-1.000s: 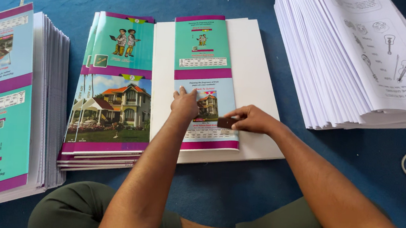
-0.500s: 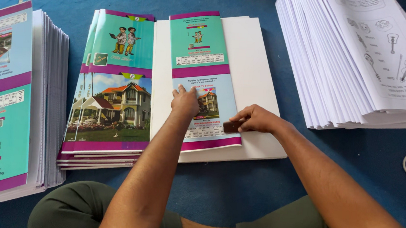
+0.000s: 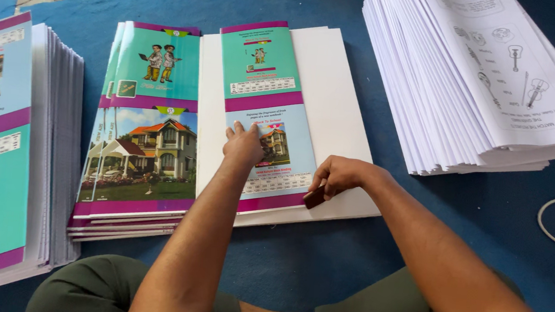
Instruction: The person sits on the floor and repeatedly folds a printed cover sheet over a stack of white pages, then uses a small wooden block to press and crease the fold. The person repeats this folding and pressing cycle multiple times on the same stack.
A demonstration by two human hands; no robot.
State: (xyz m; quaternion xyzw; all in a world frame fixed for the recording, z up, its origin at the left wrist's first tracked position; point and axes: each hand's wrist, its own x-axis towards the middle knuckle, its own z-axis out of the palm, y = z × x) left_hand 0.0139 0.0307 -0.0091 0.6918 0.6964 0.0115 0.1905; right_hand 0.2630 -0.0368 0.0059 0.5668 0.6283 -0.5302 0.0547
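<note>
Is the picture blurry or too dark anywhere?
Head view: sharp and evenly daylit throughout; the left hand and right hand cast only soft shadows on the cover; no glare; the paper stack at right looks slightly stretched toward the edge.

A folded cover (image 3: pixel 269 109) lies on the white sheets (image 3: pixel 331 107), mid-carpet (image 3: pixel 295 269). Finished booklets (image 3: pixel 144 126) sit just left; a paper stack (image 3: pixel 475 79) lies right.

Bright even daylight, soft shadows under the arms, mild glare on glossy covers, sharp focus, slight wide-angle edge stretch
</note>
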